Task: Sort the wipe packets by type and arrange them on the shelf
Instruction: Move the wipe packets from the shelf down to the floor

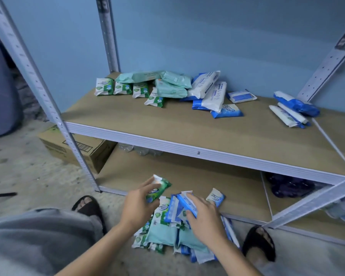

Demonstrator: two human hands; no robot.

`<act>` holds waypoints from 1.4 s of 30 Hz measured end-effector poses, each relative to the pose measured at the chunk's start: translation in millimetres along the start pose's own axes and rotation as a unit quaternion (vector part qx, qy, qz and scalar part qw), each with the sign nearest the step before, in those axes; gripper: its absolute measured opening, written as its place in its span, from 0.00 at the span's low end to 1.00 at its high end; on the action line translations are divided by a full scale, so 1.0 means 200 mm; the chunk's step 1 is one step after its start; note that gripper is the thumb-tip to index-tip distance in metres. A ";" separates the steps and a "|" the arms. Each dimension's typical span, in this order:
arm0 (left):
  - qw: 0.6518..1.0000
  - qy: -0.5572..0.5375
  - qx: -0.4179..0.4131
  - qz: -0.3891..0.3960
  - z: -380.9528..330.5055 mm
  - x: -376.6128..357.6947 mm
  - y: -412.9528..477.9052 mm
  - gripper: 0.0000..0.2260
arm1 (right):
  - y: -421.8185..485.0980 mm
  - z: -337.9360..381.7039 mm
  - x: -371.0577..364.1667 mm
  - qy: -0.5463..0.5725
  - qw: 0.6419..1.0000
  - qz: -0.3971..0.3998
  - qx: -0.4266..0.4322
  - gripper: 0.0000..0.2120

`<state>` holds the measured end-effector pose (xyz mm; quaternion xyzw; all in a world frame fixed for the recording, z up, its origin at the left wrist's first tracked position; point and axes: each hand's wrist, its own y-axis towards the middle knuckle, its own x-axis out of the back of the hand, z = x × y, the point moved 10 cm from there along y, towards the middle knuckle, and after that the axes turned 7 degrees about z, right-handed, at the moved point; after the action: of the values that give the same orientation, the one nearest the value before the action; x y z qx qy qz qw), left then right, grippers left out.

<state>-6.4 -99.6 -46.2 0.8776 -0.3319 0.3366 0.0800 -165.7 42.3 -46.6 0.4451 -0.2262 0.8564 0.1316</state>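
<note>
Head view, looking down at a grey metal shelf with two brown boards. On the upper board, toward the wall, clusters by colour:
- green-and-white packets standing in a row at the left, one more lying tipped in front
- mint packets piled just beside them
- white packets leaning on flat blue ones in the middle
- a further blue-and-white cluster well apart, near the right post

On the lower board, a single small packet near the front edge and a dark purple bundle (too shadowed to name) at the right. Beside the left post, on the floor, a cardboard box.

Low in the same view, a mixed pile of green, mint and blue packets straddling the lower board's front edge and the floor, between two black sandals. Left hand above the pile's left side, fingers and thumb pinching a green packet, held clear of the pile. Right hand down on the pile's top, fingers curled over a blue packet, thumb at its near edge, gripping it among its neighbours. Both hands close together, the pile directly beneath them
</note>
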 end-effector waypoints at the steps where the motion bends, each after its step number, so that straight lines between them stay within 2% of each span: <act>1: 1.000 -0.005 0.030 0.006 0.10 -0.02 -0.01 0.20 | 0.02 -0.01 -0.05 -0.004 1.000 0.017 -0.008 0.25; 8: 0.975 -0.046 0.216 0.017 0.68 -0.21 -0.08 0.17 | 0.17 -0.08 -0.31 -0.047 0.995 0.076 -0.048 0.25; 11: 0.966 -0.051 0.254 0.024 0.83 -0.28 -0.08 0.18 | 0.27 -0.11 -0.38 -0.071 0.992 0.087 -0.065 0.25; 18: 0.936 -0.087 0.339 -0.036 1.11 -0.33 0.00 0.19 | 0.49 -0.04 -0.53 -0.109 0.989 0.091 -0.050 0.25; 23: 0.941 -0.073 0.329 -0.006 1.26 -0.45 0.09 0.18 | 0.60 0.05 -0.73 -0.182 0.977 0.114 0.008 0.23; 25: 0.948 -0.057 0.312 0.026 1.32 -0.52 0.11 0.19 | 0.62 0.04 -0.83 -0.214 0.965 0.154 0.001 0.23; 30: 0.953 -0.059 0.291 0.058 1.39 -0.63 0.07 0.18 | 0.60 -0.03 -1.01 -0.258 0.938 0.231 -0.028 0.32; 36: 0.952 -0.051 0.292 0.081 1.39 -0.66 0.08 0.21 | 0.62 -0.02 -1.02 -0.256 0.934 0.245 -0.045 0.34; 42: 0.951 -0.010 0.288 0.115 1.32 -0.55 0.09 0.17 | 0.58 0.04 -0.90 -0.237 0.941 0.235 -0.046 0.29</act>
<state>63.6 -151.2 -318.4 0.8224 -0.3207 0.4160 -0.2185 -107.7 -66.4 -221.7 0.5627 -0.3884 0.7213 -0.1106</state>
